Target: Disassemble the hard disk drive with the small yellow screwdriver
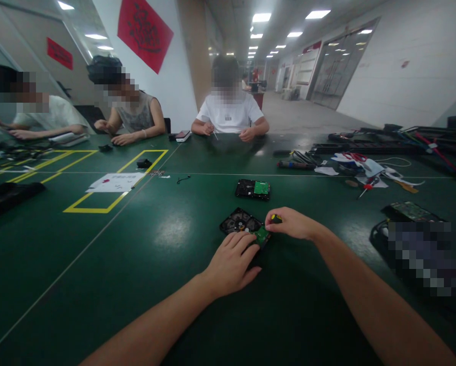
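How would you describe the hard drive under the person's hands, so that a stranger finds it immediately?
Start from the green table and follow the person's two forearms to their hands. The hard drive lies there, circuit side up, with the left hand pressing on it and the right hand gripping a yellow-tipped tool over it. Unlike the second drive farther away, nobody touches that one.

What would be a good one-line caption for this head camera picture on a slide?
Left hand steadies a hard drive on the green table while the right hand grips a yellow-capped tool over it.
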{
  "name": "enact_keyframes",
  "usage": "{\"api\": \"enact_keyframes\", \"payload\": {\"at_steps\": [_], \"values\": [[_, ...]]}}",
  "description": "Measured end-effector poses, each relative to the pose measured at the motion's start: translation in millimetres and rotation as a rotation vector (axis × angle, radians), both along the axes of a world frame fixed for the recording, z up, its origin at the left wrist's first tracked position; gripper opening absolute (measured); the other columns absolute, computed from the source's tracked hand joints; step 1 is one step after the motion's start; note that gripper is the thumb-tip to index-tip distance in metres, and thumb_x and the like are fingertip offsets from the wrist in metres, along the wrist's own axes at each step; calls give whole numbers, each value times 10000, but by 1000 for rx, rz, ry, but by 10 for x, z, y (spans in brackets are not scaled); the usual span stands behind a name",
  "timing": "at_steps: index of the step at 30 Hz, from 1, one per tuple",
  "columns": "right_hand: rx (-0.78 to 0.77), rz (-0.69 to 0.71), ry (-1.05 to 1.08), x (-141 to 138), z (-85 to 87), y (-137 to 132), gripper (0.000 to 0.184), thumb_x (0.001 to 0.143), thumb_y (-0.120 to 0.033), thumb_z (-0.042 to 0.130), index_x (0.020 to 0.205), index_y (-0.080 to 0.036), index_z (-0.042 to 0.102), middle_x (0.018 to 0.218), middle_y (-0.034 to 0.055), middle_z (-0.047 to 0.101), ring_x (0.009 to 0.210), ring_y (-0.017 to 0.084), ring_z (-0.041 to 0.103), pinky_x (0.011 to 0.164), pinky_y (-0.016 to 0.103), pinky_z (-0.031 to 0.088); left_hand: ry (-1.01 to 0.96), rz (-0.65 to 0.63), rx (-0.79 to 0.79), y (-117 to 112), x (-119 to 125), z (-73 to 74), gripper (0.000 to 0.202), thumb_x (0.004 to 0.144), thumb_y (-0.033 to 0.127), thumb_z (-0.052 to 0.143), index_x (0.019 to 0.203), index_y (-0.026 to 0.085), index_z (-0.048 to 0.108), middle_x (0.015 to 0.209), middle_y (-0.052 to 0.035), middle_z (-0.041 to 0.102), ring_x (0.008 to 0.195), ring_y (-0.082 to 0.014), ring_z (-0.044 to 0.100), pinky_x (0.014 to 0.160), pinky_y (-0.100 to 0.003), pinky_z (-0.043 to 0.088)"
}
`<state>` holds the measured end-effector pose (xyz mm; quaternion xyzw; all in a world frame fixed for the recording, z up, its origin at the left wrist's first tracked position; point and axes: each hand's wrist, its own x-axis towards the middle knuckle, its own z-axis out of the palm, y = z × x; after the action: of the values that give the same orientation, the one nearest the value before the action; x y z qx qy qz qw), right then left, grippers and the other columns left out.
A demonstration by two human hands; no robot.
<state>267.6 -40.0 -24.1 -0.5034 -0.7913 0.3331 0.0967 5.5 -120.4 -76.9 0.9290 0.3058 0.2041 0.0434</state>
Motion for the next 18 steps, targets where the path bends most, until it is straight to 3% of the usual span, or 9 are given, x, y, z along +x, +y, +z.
{"api": "enact_keyframes", "payload": {"at_steps": [18], "values": [[74, -48, -31, 20, -13, 21, 212, 870, -394, 690, 938, -207, 765, 1012, 62, 763, 956, 241, 675, 837, 332, 481, 22, -2, 60, 60, -34, -29, 409, 985, 408, 618, 1340, 208, 594, 1447, -122, 605, 1405, -338, 498, 1206, -537, 377]]}}
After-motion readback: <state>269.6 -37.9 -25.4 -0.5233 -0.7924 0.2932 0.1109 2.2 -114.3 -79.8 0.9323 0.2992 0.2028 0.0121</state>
